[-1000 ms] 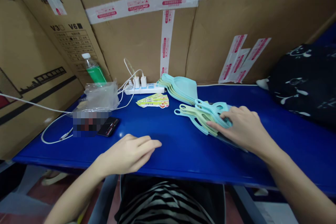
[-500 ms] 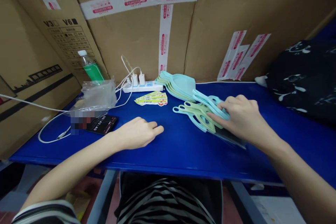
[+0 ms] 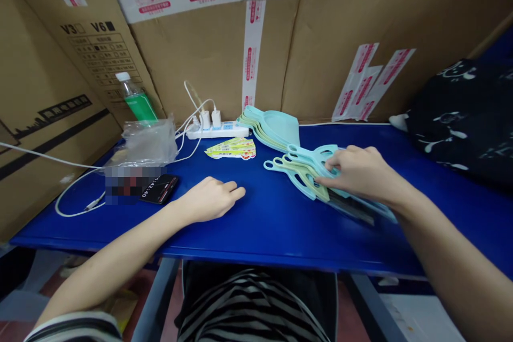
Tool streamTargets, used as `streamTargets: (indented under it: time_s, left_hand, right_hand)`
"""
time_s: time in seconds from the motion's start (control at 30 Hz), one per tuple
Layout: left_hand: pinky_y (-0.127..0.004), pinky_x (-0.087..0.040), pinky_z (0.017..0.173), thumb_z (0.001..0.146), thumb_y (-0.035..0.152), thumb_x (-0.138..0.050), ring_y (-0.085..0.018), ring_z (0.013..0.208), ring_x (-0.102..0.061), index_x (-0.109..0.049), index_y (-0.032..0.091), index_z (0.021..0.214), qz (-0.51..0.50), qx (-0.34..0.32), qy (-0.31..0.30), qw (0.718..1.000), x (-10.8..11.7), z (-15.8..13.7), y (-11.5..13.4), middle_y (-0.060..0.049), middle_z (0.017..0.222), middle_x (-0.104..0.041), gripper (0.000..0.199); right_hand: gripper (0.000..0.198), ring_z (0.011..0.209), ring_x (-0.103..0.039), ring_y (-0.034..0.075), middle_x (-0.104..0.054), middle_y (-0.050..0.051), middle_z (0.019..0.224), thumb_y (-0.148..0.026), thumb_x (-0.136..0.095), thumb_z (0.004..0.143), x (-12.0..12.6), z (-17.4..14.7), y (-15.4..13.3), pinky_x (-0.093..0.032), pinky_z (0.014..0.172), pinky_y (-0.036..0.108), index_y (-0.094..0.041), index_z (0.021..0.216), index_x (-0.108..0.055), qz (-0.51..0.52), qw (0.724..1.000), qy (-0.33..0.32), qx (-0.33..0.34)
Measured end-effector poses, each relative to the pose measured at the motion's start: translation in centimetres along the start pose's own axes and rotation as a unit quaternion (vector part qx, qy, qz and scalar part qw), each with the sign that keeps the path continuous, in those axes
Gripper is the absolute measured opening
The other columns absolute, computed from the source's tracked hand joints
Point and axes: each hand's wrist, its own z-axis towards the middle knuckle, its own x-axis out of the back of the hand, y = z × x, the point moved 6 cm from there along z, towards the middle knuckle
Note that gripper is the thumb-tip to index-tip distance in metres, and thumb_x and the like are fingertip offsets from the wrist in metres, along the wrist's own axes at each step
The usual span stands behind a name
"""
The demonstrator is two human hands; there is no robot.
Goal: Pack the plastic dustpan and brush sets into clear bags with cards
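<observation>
Clock: 12 points away from the person, towards the cardboard wall behind the blue surface
Right hand: narrow, thumb and fingers closed on the top light-blue tool; the nearer hand by far, since it is already in contact
Light-blue tool: looped handle with a ring end; the ring lies at about 10 o'clock from the right hand; the far end passes under the palm, so whether it is a brush or a squeegee cannot be told
Long axis: roughly 10 to 4 o'clock, close to the line of the right forearm
Fanned tools: pale-green and light-blue handles overlapping under the light-blue tool, rings towards 10 o'clock; a dark strip shows on the 4 o'clock side; the thumb lies over them, though how firmly it presses is unclear
Dustpan stack: light-blue on top, pale-green below; at about 11 o'clock from the fanned tools, its handles also aimed near 10; the held tool's ring meets its near edge in view, but touching or merely overlapping cannot be told
Left hand: fingers loosely curled, nothing visible in them; the fanned tools lie between 2 and 3 o'clock from it, well apart
Printed labels: between 12 and 1 o'clock from the left hand; a phone sits between 9 and 10
</observation>
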Motion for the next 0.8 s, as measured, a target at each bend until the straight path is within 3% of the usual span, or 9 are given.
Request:
streamTargets:
  time_s: [0.13, 0.27, 0.47, 0.67, 0.8]
  left_hand:
    - [-0.027, -0.038, 0.048, 0.095, 0.015, -0.045, -0.017, 0.058, -0.065, -0.06, 0.017, 0.105, -0.017, 0.003, 0.012, 1.0, 0.0, 0.0, 0.0, -0.002, 0.076, -0.065, 0.019]
    - [-0.027, -0.038, 0.049, 0.096, 0.016, -0.041, -0.017, 0.058, -0.065, -0.061, 0.017, 0.105, -0.027, 0.02, 0.015, 0.999, 0.1, 0.0, -0.3, -0.002, 0.077, -0.066, 0.022]
    - [-0.026, -0.038, 0.05, 0.098, 0.018, -0.041, -0.016, 0.058, -0.064, -0.062, 0.017, 0.104, -0.06, 0.03, 0.015, 0.998, 0.1, -0.1, -0.2, -0.002, 0.076, -0.066, 0.022]
    - [-0.025, -0.04, 0.052, 0.098, 0.019, -0.041, -0.016, 0.059, -0.064, -0.062, 0.017, 0.103, -0.067, 0.031, 0.01, 0.997, -0.2, 0.1, -0.1, -0.003, 0.077, -0.066, 0.022]
    - [-0.025, -0.041, 0.052, 0.097, 0.018, -0.04, -0.015, 0.06, -0.064, -0.062, 0.017, 0.101, -0.07, 0.029, 0.014, 0.997, -0.5, 0.2, -0.2, -0.003, 0.077, -0.066, 0.023]
  right_hand:
    - [0.029, 0.072, -0.055, 0.024, -0.058, 0.003, 0.061, -0.04, -0.063, 0.073, -0.8, -0.1, 0.8, -0.029, 0.062, 0.033, -0.024, 0.051, -0.051, 0.047, 0.999, 0.013, 0.023]
    - [0.028, 0.069, -0.055, 0.024, -0.059, 0.004, 0.06, -0.044, -0.062, 0.075, -0.7, -0.4, 1.2, -0.03, 0.061, 0.033, -0.025, 0.055, -0.057, 0.078, 0.994, 0.067, 0.029]
    - [0.037, 0.071, -0.056, 0.024, -0.062, 0.007, 0.064, -0.048, -0.054, 0.085, -0.5, -1.4, -1.5, -0.028, 0.061, 0.033, -0.022, 0.062, -0.065, 0.043, 0.984, 0.155, 0.081]
    - [0.048, 0.079, -0.057, 0.027, -0.064, 0.01, 0.073, -0.064, -0.06, 0.081, -1.3, -1.7, -2.8, -0.03, 0.063, 0.033, -0.018, 0.071, -0.072, -0.034, 0.984, 0.15, 0.087]
    - [0.044, 0.08, -0.056, 0.028, -0.061, 0.009, 0.073, -0.061, -0.065, 0.078, -1.3, -1.7, -2.7, -0.029, 0.063, 0.033, -0.018, 0.069, -0.071, -0.035, 0.99, 0.117, 0.067]
